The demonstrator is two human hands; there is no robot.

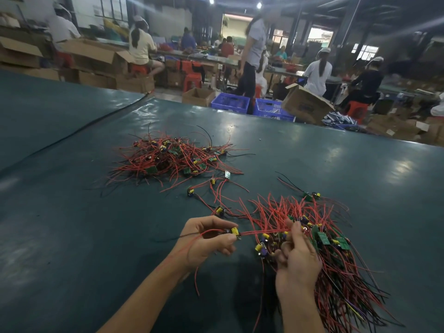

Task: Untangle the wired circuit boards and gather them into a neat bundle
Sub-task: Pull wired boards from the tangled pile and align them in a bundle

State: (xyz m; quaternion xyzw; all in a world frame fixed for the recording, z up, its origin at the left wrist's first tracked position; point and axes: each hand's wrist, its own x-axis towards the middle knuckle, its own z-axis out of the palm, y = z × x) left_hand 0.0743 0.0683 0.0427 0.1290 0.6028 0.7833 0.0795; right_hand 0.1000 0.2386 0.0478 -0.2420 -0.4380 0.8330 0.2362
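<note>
A tangled heap of small green circuit boards with red and black wires (168,157) lies on the dark green table (72,224) ahead of me. My left hand (206,239) pinches one board with a yellow capacitor (235,231); its red wires stretch taut to the right. My right hand (296,258) grips a large bundle of boards and wires (336,255), thumb up against the stretched wires. The bundle's wires fan out to the lower right. A few loose boards (192,191) lie between heap and bundle.
A black cable (79,132) runs across the table's far left. Beyond the far edge stand blue crates (230,103), cardboard boxes (305,104), red stools and several people at other benches.
</note>
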